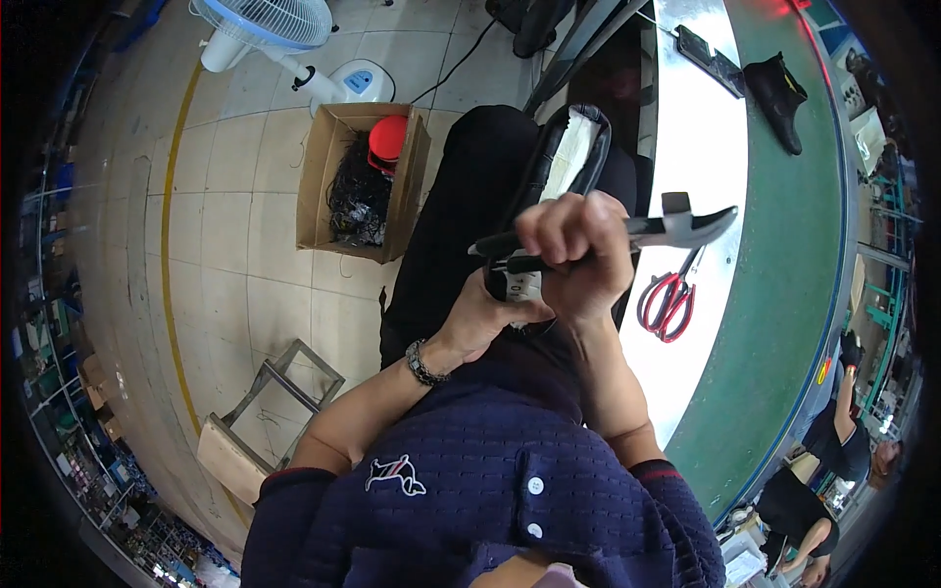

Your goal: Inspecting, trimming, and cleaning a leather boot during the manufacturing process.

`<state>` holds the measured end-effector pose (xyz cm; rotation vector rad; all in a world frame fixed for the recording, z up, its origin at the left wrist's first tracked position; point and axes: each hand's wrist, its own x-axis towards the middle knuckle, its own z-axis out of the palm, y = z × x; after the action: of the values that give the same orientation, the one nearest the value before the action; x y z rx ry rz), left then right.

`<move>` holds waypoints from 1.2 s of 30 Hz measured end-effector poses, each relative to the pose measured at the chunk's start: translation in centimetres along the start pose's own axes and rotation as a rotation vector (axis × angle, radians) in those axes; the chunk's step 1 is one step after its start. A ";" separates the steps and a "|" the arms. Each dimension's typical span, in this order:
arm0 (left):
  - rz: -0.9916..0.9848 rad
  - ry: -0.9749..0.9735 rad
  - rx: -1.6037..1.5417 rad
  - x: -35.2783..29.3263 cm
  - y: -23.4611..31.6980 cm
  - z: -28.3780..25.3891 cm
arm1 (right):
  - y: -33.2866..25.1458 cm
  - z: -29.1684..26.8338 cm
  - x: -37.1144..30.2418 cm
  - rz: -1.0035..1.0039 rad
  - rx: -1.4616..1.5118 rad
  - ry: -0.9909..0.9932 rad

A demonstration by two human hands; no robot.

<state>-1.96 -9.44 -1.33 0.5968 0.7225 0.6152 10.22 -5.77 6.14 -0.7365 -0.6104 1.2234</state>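
Note:
My right hand point(583, 250) is wrapped round the two black handles of a pair of metal lasting pincers point(686, 227), raised over my lap. Their curved jaws point right, and a square block sticks out from the head. Below them a black shoe upper point(601, 167) with a whitish underside facing up lies lengthwise over my dark trousers. My left hand point(485, 318) grips its near end, thumb across the underside. My right hand and the pincers hide the middle of the shoe.
Right of me, red-handled scissors point(667, 306) and a dark phone-like device point(710, 61) lie on a metal ledge point(691, 343). A black boot point(777, 101) sits on the green belt point(784, 294). Leftward are a cardboard box point(312, 186) of black scraps, a fan point(265, 24) and a stool point(235, 461).

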 end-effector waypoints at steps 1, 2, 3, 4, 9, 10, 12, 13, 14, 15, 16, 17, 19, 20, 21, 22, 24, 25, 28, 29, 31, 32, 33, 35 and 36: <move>0.000 -0.002 0.005 0.0 0.2 -0.1 | 0.2 0.0 0.2 0.033 0.000 -0.079; -0.013 0.005 0.010 0.0 0.5 -0.1 | -0.2 0.3 0.6 0.053 -0.034 -0.195; -0.025 0.011 0.013 -0.1 0.6 -0.1 | -0.2 0.3 0.7 0.073 -0.038 -0.225; -0.018 0.008 0.015 -0.2 0.7 -0.2 | -0.3 0.3 0.9 0.092 -0.044 -0.261; -0.041 -0.015 -0.036 -0.3 0.8 0.0 | -0.6 -2.2 -0.3 -0.095 -0.116 -0.154; -0.039 -0.016 -0.023 -0.3 0.8 0.0 | -0.5 -2.3 -0.6 -0.131 -0.114 -0.110; -0.059 -0.030 -0.010 -0.4 1.0 0.0 | 0.2 -2.0 -1.1 -0.124 -0.092 0.000; -0.064 -0.028 -0.036 -0.4 1.1 0.0 | 0.7 -2.0 -1.1 -0.096 -0.008 0.084; -0.070 -0.025 -0.062 -0.5 1.2 0.0 | 1.0 -1.9 -1.2 -0.068 0.076 0.169; -0.075 -0.022 -0.060 -0.6 1.3 0.0 | 1.1 -2.0 -1.1 -0.025 0.134 0.184; -0.070 -0.017 -0.062 -0.5 1.3 0.2 | 1.0 -2.1 -0.7 -0.027 0.132 0.192; -0.065 -0.011 -0.063 -0.4 1.2 0.4 | 1.1 -2.2 0.1 -0.050 0.097 0.049; -0.092 -0.036 -0.048 0.0 1.1 0.0 | 0.9 -1.5 1.2 -0.026 0.050 -0.209; -0.112 -0.059 -0.033 0.0 1.2 -0.1 | 1.3 -1.3 2.1 0.000 0.089 -0.423; -0.072 -0.013 -0.018 0.0 1.1 0.3 | 1.2 -0.9 2.2 0.081 -0.040 -0.442; -0.072 -0.010 -0.020 -0.1 1.1 0.0 | 0.3 0.7 2.6 0.153 -0.221 -0.514; -0.089 -0.042 -0.015 0.1 1.0 -0.9 | -0.6 2.4 3.0 0.208 -0.228 -0.526; -0.091 -0.026 0.096 0.3 1.1 -1.0 | -0.8 3.0 3.2 0.261 -0.239 -0.540; 0.011 -0.058 -0.002 0.0 1.2 -0.2 | -2.8 3.2 3.9 0.405 -0.476 -0.579; -0.083 -0.125 -0.033 -0.1 2.3 -0.2 | -5.6 4.1 3.8 0.489 -0.693 -0.537; -0.168 -0.249 -0.092 0.7 1.6 -1.8 | -8.4 3.3 2.1 0.423 -0.923 -0.590; -0.186 -0.272 -0.091 0.9 2.2 -1.5 | -9.5 2.6 1.3 0.429 -0.937 -0.603; -0.172 -0.268 -0.105 0.9 2.2 -1.8 | -10.3 2.1 0.3 0.384 -1.258 -0.679; -0.218 -0.328 -0.159 1.0 1.9 -2.4 | -11.0 1.7 -0.9 0.383 -1.782 -0.855; -0.212 -0.328 -0.172 1.0 1.9 -2.5 | -11.1 1.7 -1.2 0.443 -1.979 -0.968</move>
<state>-3.83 -6.75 -1.97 0.4407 0.4126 0.3659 15.32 -8.50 15.79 -1.9113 -2.7222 0.9678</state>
